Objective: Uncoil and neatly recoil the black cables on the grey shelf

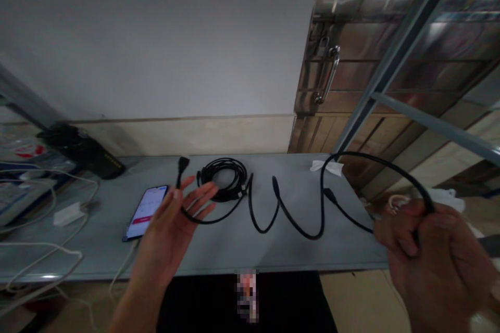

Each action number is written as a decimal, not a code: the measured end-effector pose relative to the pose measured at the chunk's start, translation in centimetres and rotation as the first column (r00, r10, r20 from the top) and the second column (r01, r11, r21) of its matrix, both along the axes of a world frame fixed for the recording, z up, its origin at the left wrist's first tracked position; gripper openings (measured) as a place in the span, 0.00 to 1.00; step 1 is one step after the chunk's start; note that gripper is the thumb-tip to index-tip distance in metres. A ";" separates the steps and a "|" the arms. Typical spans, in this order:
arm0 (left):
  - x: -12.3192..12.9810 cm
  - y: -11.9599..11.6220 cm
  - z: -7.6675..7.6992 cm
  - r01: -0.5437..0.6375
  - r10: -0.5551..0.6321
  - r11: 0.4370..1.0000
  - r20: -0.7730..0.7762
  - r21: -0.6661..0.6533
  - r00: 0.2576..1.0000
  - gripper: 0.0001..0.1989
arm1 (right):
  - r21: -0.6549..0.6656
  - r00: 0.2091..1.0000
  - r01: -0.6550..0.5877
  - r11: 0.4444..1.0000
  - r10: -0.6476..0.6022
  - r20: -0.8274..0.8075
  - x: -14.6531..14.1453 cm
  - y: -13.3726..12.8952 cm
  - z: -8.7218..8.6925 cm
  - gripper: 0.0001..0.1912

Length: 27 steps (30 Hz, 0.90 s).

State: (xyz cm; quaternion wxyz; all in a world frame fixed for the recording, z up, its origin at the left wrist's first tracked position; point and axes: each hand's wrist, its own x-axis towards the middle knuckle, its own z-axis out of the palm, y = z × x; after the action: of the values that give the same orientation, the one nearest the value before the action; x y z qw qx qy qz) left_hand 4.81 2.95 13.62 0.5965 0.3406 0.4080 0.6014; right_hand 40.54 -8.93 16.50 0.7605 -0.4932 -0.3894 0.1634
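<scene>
My right hand [433, 255] is closed around a black cable [377, 157] above the table's right end. From it the cable runs left in loose waves over the grey table. A black connector [330, 195] lies left of that hand on another stretch of cable. My left hand [174, 218], palm up with fingers spread, has a thin black cable [211, 222] passing across it. A black plug [182, 164] stands up beside its thumb; the thumb rests near the cable below the plug. Just beyond the left fingertips sits a coiled black cable [223, 177].
A lit phone [147, 210] lies left of my left hand, near a white adapter [68, 214] and white cords. A black bottle [84, 151] lies at the back left. White paper [327, 167] is at the back right, beside a metal frame post [394, 65].
</scene>
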 end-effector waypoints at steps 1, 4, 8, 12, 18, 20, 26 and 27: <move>1.5 -0.5 -0.4 0.074 -0.074 0.997 0.001 -0.006 0.997 0.24 | 0.019 0.999 -0.052 0.998 0.052 -0.010 -0.9 0.1 0.1 0.19; 5.4 -2.0 -1.1 0.253 -0.251 0.967 0.048 -0.031 0.967 0.29 | 0.070 0.988 -0.157 0.985 0.158 0.001 -3.1 0.2 0.2 0.15; 8.7 -3.3 -1.4 0.362 -0.340 0.927 0.191 -0.095 0.921 0.34 | 0.003 0.966 -0.244 0.970 0.243 0.089 -4.6 0.1 -0.7 0.14; 10.1 -3.7 -1.2 0.405 -0.361 0.908 0.291 -0.108 0.886 0.29 | -0.127 0.907 -0.323 0.938 0.345 0.241 -4.9 0.3 -1.9 0.13; 11.3 -3.8 -0.3 0.451 -0.394 0.884 0.322 -0.124 0.861 0.14 | -0.331 0.742 -0.418 0.846 0.528 0.413 -4.6 1.5 -3.6 0.13; 11.6 -3.9 -0.2 0.449 -0.392 0.885 0.322 -0.124 0.861 0.14 | -0.357 0.705 -0.403 0.843 0.534 0.465 -4.5 1.9 -4.3 0.12; 11.8 -4.1 -1.1 0.389 -0.350 0.915 0.269 -0.107 0.897 0.17 | -0.376 0.676 -0.443 0.814 0.578 0.457 -5.4 2.7 -6.3 0.11; 11.9 -4.1 -1.3 0.379 -0.347 0.920 0.245 -0.097 0.905 0.19 | -0.384 0.663 -0.463 0.799 0.600 0.448 -5.6 3.0 -6.4 0.10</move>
State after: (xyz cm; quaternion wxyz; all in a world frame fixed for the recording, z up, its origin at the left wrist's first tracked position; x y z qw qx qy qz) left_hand 16.67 -1.15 12.31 0.7629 0.2976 0.3097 0.4833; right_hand 34.96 -5.96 10.07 0.4694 -0.4687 -0.6953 0.2766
